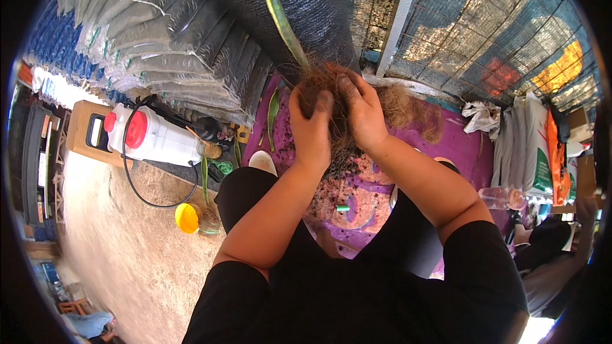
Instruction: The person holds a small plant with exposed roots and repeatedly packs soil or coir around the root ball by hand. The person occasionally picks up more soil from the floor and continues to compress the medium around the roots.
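Between my two hands is a clump of brown coconut fibre (319, 80) with dark matter in its middle, wrapped about the base of a snake plant leaf (281, 14). The long green leaf with yellowish edges rises up and away from the clump. My left hand (311, 122) cups the near left side, its thumb pressed on the fibre. My right hand (358, 107) curls around the right side, fingers smudged with dirt. Below the hands, loose dark soil and fibre (346, 165) lie on a purple patterned mat (449, 138). Whatever the fingers cover is hidden.
Loose coir (399, 107) lies right of my hands. Stacked plastic bags (158, 33) and a black mesh roll (306, 0) stand ahead. A white sprayer tank (158, 136) with a hose and a yellow cup (187, 218) are at left. Another person (554, 267) is at far right.
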A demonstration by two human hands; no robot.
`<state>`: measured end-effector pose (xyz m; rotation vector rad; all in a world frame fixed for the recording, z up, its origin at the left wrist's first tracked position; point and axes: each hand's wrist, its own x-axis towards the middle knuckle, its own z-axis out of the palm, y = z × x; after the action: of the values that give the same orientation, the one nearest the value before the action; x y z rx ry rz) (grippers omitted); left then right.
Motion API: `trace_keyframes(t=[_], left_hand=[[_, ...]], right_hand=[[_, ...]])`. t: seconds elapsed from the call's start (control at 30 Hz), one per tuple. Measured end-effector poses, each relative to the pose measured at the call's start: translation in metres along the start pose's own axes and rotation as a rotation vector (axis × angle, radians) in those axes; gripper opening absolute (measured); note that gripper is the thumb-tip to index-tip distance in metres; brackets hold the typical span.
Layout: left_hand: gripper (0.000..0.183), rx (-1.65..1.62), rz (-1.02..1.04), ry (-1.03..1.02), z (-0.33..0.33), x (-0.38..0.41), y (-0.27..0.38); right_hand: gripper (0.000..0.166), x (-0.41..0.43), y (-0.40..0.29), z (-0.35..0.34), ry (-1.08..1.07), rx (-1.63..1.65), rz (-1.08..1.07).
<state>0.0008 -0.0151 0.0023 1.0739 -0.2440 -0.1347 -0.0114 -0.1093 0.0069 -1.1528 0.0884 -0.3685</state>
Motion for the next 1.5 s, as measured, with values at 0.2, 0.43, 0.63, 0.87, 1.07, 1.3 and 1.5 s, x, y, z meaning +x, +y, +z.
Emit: trace_keyframes(t=[0.2,0.43,0.63,0.87,1.07,1.3,1.5], left_hand=[[0.092,0.331,0.219,-0.142,0.005,-0.014,0.006],[0.077,0.737,0.328,-0.205,0.0,-0.01,-0.005],[0.074,0.753,0.265,-0.206,0.002,-0.009,-0.005],[0.067,0.313,0.065,-0.154,0.005,-0.009,-0.005],[0.065,0.1,0.007,-0.124,0.007,0.002,-0.005],[0.066,0.014,0.072,-0.121,0.021,-0.007,-0.003],[0.069,0.142,0.122,-0.141,0.015,-0.011,-0.005]], right_hand=[[0.042,-0.002,-0.016,-0.008,0.054,0.153,0.209],[0.045,0.001,-0.045,-0.016,0.179,0.376,0.566],[0.048,-0.008,-0.029,-0.019,0.158,0.342,0.423],[0.046,-0.021,-0.033,-0.009,0.154,0.265,0.235],[0.04,-0.008,-0.045,-0.017,0.082,0.095,0.237],[0.031,-0.008,-0.023,-0.02,0.085,-0.062,-0.05],[0.029,-0.019,-0.017,-0.015,0.11,-0.103,-0.132]])
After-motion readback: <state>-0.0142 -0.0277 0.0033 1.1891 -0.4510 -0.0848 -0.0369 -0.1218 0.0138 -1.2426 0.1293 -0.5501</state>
